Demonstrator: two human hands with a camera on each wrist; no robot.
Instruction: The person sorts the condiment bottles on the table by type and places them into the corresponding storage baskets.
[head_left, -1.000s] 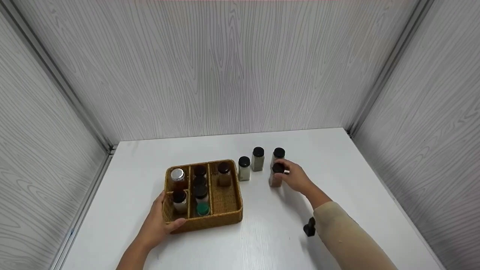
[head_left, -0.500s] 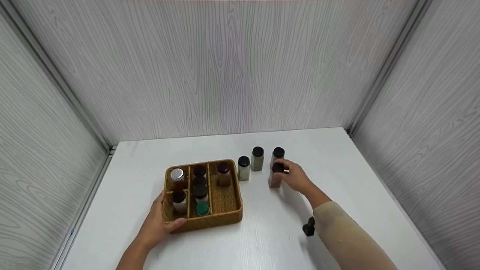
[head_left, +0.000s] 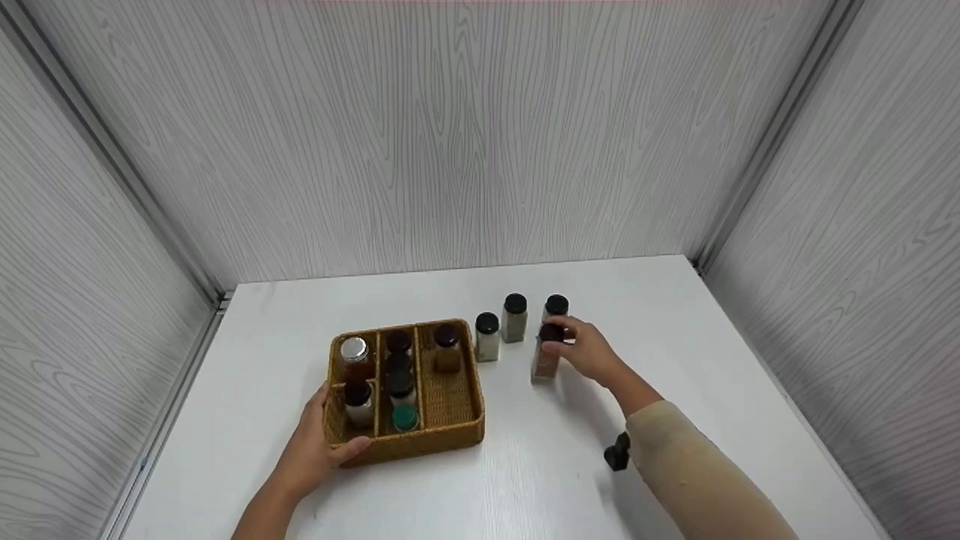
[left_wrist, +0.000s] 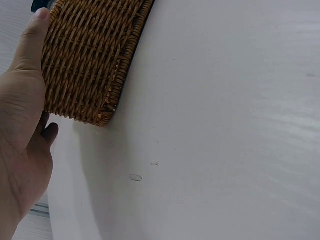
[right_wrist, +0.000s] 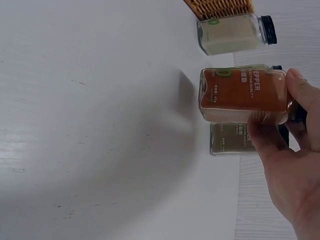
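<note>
My right hand (head_left: 592, 356) grips a glass spice jar (head_left: 545, 364) by its upper end, near the dark cap. In the right wrist view, reddish-brown powder and a label reading "EPPER" show on this spice jar (right_wrist: 245, 92). Its base looks tilted slightly toward the basket and seems off the table. My left hand (head_left: 319, 442) holds the near left corner of a woven basket (head_left: 457, 435), thumb along the front wall, fingers at the left side. Divided into compartments, the basket holds several jars, including a silver-lidded jar (head_left: 355, 349) and a green-lidded jar (head_left: 405, 417).
Right of the basket stand a pale-filled jar (head_left: 487, 345) and a greenish jar (head_left: 514, 322). Another black-capped jar (head_left: 556, 306) is partly hidden behind my right hand. A small black object (head_left: 617, 454) shows beside the right sleeve. Panelled walls (head_left: 465, 150) enclose the white table (head_left: 525, 480).
The reddish spice jar has shifted slightly left and its base has swung toward the basket, with my right hand gripping it. My left hand and the basket have hardly moved.
</note>
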